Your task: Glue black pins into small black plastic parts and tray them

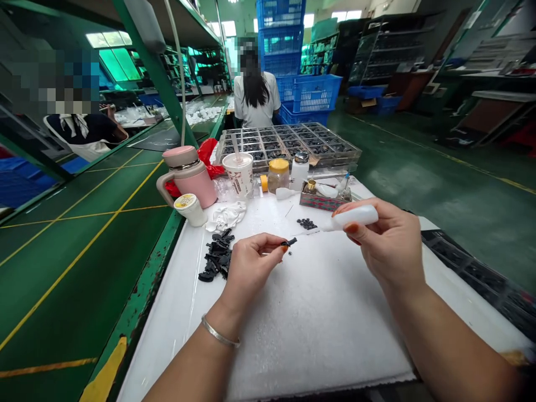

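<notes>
My left hand (257, 259) pinches a small black plastic part (289, 242) between thumb and fingertips, just above the white work surface (318, 312). In my right hand (383, 240) is a white squeeze bottle (355, 217), tipped on its side. Its thin nozzle (312, 231) points left toward the black part, with a gap between them. Below the part, a tiny black ring (290, 253) lies on the surface. Several more small black rings (307, 224) are clustered behind the nozzle. Beside my left hand sits a pile of black plastic parts (215, 257).
A pink mug (195, 181), a small yellow-lidded tub (190, 209), a drink cup with a straw (238, 173), a yellow-capped jar (278, 175) and a small box (320, 198) line the back. Behind them stands a compartment tray (251, 162). Two people sit farther off.
</notes>
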Motion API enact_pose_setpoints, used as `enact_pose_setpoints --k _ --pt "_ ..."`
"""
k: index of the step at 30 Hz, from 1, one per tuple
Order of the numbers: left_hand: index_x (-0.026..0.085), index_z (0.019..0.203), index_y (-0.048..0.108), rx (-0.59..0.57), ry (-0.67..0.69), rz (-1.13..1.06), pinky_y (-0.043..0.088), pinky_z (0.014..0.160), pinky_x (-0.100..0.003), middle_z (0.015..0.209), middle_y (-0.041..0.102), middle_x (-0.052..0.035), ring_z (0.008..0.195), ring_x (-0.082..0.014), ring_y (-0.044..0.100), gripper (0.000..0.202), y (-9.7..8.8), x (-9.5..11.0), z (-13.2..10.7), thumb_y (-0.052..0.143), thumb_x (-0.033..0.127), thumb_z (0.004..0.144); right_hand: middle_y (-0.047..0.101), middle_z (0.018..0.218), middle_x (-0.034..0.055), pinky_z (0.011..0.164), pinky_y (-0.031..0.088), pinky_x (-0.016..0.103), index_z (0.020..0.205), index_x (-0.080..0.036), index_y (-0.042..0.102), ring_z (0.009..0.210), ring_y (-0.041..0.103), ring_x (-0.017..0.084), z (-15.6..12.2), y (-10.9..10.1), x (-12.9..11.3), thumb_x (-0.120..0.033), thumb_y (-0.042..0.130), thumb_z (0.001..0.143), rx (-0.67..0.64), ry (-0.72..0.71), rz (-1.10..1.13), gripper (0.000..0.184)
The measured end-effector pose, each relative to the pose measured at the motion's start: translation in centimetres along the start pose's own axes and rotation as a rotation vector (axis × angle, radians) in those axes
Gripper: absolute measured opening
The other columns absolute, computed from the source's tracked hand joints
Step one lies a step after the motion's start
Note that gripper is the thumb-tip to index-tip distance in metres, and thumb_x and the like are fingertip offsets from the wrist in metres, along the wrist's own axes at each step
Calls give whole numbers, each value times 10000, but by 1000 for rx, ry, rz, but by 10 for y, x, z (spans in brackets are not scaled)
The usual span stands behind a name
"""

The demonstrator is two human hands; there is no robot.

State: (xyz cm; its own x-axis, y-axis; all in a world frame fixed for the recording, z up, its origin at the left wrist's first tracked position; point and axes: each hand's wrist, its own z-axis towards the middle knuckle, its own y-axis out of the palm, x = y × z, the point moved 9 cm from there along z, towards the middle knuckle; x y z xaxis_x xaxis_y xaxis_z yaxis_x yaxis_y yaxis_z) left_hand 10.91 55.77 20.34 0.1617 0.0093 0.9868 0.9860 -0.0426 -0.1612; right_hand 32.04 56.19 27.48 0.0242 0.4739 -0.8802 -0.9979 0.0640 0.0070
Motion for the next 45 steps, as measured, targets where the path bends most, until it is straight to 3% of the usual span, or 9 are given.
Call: enact_pose_setpoints --k 11,39,45 --pt "160 828 731 -6 29 59 498 626 -227 762 715 -45 691 -149 639 158 1 5 -2 689 270 723 647 793 23 607 435 241 829 -190 670 716 573 141 -9 16 -7 -324 709 769 -53 -97 -197 152" --pt "159 844 730 -18 57 57 509 619 -242 786 722 -59 705 -168 653 176 1 6 -3 672 283 735 641 786 34 592 427 292 809 -212 659 726 580 183 -10 17 -8 -368 709 753 -51 -80 -239 173" --pt "140 839 725 -24 20 18 501 612 -232 770 714 -62 694 -155 635 185 3 5 -3 685 280 726 626 759 29 546 407 280 792 -202 670 653 546 152 -7 9 -8 -376 721 744 11 -75 -174 188"
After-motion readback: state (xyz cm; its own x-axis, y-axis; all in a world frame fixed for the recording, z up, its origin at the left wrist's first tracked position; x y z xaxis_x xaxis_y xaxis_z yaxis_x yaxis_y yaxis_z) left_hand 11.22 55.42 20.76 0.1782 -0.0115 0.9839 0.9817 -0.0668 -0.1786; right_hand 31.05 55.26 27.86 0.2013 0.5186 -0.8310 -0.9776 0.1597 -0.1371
